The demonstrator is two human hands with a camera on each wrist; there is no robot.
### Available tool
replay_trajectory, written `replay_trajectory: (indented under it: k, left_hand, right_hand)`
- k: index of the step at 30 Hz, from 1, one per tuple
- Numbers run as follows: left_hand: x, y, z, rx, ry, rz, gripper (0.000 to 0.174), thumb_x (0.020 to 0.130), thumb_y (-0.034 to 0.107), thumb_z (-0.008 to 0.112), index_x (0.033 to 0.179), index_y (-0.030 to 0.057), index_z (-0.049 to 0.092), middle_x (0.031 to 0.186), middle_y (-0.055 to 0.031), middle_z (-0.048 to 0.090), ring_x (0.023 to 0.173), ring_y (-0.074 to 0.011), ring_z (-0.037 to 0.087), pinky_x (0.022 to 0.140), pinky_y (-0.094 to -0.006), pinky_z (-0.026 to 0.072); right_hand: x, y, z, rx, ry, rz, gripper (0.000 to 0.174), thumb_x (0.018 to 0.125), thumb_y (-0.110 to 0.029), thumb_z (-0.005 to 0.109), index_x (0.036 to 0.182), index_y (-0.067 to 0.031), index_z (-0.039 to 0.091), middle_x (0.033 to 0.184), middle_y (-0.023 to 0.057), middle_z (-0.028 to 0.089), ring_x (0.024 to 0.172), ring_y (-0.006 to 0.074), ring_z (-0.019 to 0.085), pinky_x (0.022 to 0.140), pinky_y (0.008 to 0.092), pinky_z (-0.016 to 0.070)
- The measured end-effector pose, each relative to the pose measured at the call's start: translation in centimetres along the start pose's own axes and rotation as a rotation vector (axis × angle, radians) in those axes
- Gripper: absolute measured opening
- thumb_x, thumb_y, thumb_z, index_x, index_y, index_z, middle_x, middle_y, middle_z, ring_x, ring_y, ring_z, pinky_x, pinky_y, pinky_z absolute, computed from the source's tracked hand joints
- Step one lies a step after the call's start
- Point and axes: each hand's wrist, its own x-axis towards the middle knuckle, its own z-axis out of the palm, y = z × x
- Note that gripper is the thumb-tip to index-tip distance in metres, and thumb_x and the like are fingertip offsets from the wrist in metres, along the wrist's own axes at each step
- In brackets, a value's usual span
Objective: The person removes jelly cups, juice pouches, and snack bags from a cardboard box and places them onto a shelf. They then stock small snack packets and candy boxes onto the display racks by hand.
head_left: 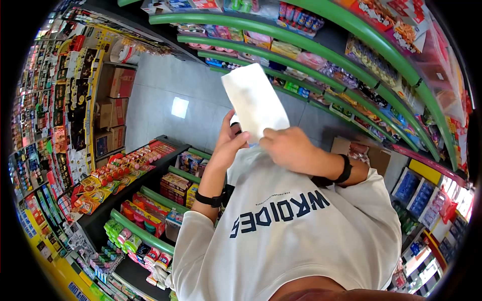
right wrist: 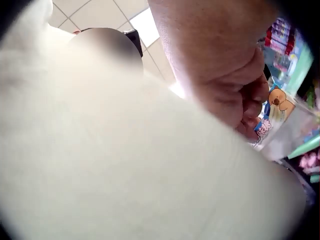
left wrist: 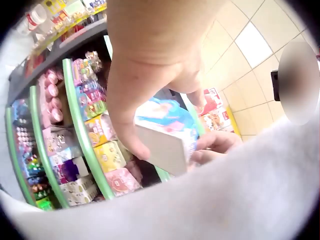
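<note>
A white box (head_left: 256,98) is held up in front of the chest, tilted, its plain side towards the head camera. The left hand (head_left: 231,140) grips its lower left edge, thumb on the near side. At the lower right corner the right hand (head_left: 286,146) pinches the box with curled fingers. In the left wrist view the box (left wrist: 162,147) shows a white side and a blue printed face, between the left hand (left wrist: 155,85) and fingertips of the right hand (left wrist: 217,146). The right wrist view shows a cartoon bear print on the box (right wrist: 280,105) beside the right hand (right wrist: 240,100).
Green-edged shelves (head_left: 281,35) full of packaged goods curve across the top and right. A lower shelf unit (head_left: 145,200) stands at the left, with a further goods rack (head_left: 60,110) and cardboard boxes (head_left: 122,83) beyond. Grey tiled floor (head_left: 165,85) lies between. A carton (head_left: 379,159) sits right.
</note>
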Motion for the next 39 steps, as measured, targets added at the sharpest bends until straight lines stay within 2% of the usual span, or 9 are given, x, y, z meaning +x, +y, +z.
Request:
replay_trajectory:
  k: [4,8,11,16,20,26,33,38,39]
  left_hand:
    - [2.4,0.3,-1.6,0.049,0.086,-0.120,0.079,0.086,0.010,0.063,0.153,0.0033,0.021,0.119,-0.0133,0.059,0.097,-0.0164,0.057,0.076,-0.0280,0.0482]
    - [3.8,1.1,-5.2,0.115,0.094,-0.059,0.074,0.084,0.005,0.053,0.152,0.0002,0.024,0.118,-0.0138,0.059,0.100,-0.0207,0.058,0.085,-0.0329,0.0481]
    - [4.3,1.1,-10.8,0.191,0.110,0.125,0.069,0.083,0.004,0.050,0.149,-0.0027,0.030,0.114,-0.0176,0.060,0.100,-0.0241,0.060,0.089,-0.0347,0.0481]
    - [0.9,4.4,-21.6,0.341,0.179,0.169,0.056,0.087,0.009,0.054,0.141,-0.0032,0.044,0.111,-0.0214,0.062,0.099,-0.0256,0.062,0.089,-0.0339,0.0483]
    - [-0.1,3.9,-29.2,-0.070,0.289,0.189,0.052,0.092,0.012,0.056,0.140,-0.0045,0.045,0.118,-0.0201,0.061,0.103,-0.0223,0.060,0.090,-0.0318,0.0480]
    - [-1.7,6.3,-36.5,-0.173,0.462,0.272,0.066,0.089,0.013,0.067,0.145,-0.0041,0.035,0.131,-0.0191,0.054,0.117,-0.0244,0.054,0.100,-0.0350,0.0429]
    - [0.7,12.9,-44.3,-0.183,0.591,0.235,0.064,0.089,0.009,0.065,0.144,-0.0041,0.036,0.137,-0.0170,0.050,0.122,-0.0253,0.053,0.105,-0.0366,0.0397]
    - [5.6,17.9,-54.0,-0.175,0.655,0.287,0.070,0.083,0.003,0.071,0.144,-0.0026,0.035,0.135,-0.0176,0.052,0.121,-0.0257,0.053,0.103,-0.0372,0.0420]
    - [6.0,19.7,-56.1,-0.103,0.676,0.272,0.073,0.083,0.003,0.071,0.145,-0.0022,0.032,0.135,-0.0183,0.051,0.121,-0.0261,0.053,0.102,-0.0372,0.0434]
  right_hand:
    - [2.7,-0.7,0.8,-0.009,-0.088,-0.074,0.019,0.075,-0.007,0.065,0.094,-0.0042,0.063,0.088,0.0091,0.059,0.070,0.0276,0.068,0.059,0.0387,0.0557]
    - [6.1,-1.0,0.6,0.055,-0.088,0.002,0.019,0.080,-0.002,0.061,0.098,-0.0052,0.065,0.092,0.0094,0.061,0.070,0.0275,0.067,0.059,0.0392,0.0538]
    - [9.3,-1.2,1.0,0.216,0.111,-0.016,0.018,0.081,-0.001,0.065,0.099,-0.0044,0.067,0.093,0.0102,0.064,0.070,0.0275,0.065,0.060,0.0376,0.0517]
    - [18.1,-2.4,1.7,0.150,0.122,0.295,0.016,0.081,-0.012,0.071,0.095,-0.0058,0.068,0.079,0.0128,0.062,0.071,0.0310,0.064,0.063,0.0395,0.0501]
    - [27.1,-7.0,2.7,0.026,-0.129,0.232,0.024,0.083,-0.023,0.071,0.099,-0.0059,0.068,0.081,0.0133,0.064,0.071,0.0299,0.064,0.065,0.0398,0.0500]
    - [37.0,-10.7,5.9,-0.025,-0.440,0.042,0.037,0.089,-0.030,0.065,0.122,-0.0123,0.064,0.103,0.0158,0.068,0.102,0.0350,0.064,0.083,0.0472,0.0512]
    - [49.4,-10.6,10.3,0.148,-0.388,0.161,0.042,0.094,-0.038,0.059,0.117,-0.0038,0.057,0.090,0.0203,0.070,0.084,0.0388,0.068,0.072,0.0465,0.0517]
    - [61.4,-8.2,16.5,0.697,-0.303,0.010,0.058,0.096,-0.037,0.057,0.137,0.0020,0.044,0.091,0.0191,0.070,0.070,0.0306,0.068,0.066,0.0406,0.0518]
    - [64.6,-9.4,15.7,0.787,-0.407,0.136,0.059,0.097,-0.036,0.058,0.139,0.0019,0.043,0.090,0.0166,0.069,0.069,0.0238,0.064,0.063,0.0363,0.0511]
